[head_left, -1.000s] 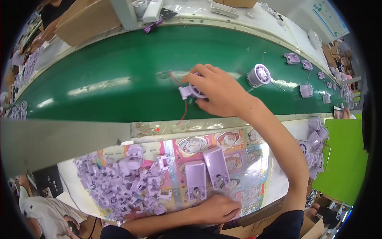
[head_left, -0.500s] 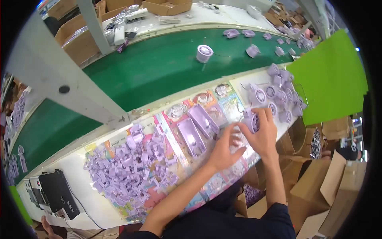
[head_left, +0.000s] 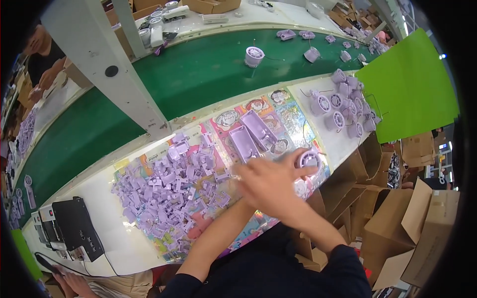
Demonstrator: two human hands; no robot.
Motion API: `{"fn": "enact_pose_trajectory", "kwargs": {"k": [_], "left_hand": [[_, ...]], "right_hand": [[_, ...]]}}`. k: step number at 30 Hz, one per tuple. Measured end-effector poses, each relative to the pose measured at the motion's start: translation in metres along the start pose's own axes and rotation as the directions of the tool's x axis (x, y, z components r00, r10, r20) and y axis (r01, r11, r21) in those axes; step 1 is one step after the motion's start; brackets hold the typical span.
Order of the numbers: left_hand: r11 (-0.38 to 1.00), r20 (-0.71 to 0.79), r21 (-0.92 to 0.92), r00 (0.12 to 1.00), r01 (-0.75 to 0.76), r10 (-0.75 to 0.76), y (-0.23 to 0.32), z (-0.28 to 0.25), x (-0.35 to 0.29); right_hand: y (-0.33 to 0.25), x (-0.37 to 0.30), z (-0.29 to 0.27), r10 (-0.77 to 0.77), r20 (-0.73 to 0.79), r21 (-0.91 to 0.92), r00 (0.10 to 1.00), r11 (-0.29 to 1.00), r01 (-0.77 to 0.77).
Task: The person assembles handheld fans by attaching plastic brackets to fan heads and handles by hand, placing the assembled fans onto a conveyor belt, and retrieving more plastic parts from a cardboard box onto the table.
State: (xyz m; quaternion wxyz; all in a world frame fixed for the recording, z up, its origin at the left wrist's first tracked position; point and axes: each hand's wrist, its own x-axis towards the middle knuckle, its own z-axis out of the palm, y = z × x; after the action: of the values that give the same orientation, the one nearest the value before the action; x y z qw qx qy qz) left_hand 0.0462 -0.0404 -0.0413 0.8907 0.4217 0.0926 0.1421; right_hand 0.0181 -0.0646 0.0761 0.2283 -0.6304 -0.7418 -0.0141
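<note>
A round lilac fan housing [head_left: 309, 159] with a slatted front is pinched between the thumb and finger of my left hand [head_left: 293, 162], at the right side of the colourful printed sheet. My right hand [head_left: 266, 186] crosses over my left wrist, hiding most of it, and extends leftward. Its fingers are smeared by motion, so I cannot tell whether they hold anything. Nearest those fingers are small lilac plastic parts [head_left: 171, 191] in a loose heap. Just beyond the right hand lie two lilac rectangular shells, one [head_left: 243, 141] partly covered by it and the other [head_left: 258, 130] farther right.
Several lilac fan housings [head_left: 336, 120] cluster at the table's right end beside a bright green panel [head_left: 407, 89]. Past the table runs a green conveyor belt [head_left: 198, 82] carrying spaced parts. A white post [head_left: 112, 72] rises at left. Cardboard boxes [head_left: 392, 223] stand lower right; a black device [head_left: 77, 228] lies left.
My right hand has left the fan housing and swung left across my left wrist toward the small parts. My left hand keeps the housing, now slightly lower. The view has shifted slightly.
</note>
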Motion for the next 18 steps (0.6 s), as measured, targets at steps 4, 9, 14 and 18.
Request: {"fn": "enact_pose_trajectory", "kwargs": {"k": [4,9,14,18], "left_hand": [[0.991,0.093,0.090,0.991,-0.101,0.093,0.008,0.004,0.000],[0.996,0.055,0.061,0.996,-0.070,0.067,0.014,-0.002,0.003],[0.974,0.092,0.177,0.988,-0.140,0.125,0.022,-0.005,0.004],[0.986,0.141,0.143,0.988,-0.083,0.063,0.025,0.001,-0.001]], "right_hand": [[-0.016,-0.008,0.058,0.063,0.230,-0.052,0.971,0.997,-0.052],[-0.013,0.001,0.066,0.126,0.235,0.095,0.964,0.984,-0.152],[-0.002,-0.004,0.071,0.223,0.096,0.254,0.970,0.937,-0.240],[-0.003,-0.010,0.065,0.172,-0.022,0.332,0.985,0.930,-0.155]]}}
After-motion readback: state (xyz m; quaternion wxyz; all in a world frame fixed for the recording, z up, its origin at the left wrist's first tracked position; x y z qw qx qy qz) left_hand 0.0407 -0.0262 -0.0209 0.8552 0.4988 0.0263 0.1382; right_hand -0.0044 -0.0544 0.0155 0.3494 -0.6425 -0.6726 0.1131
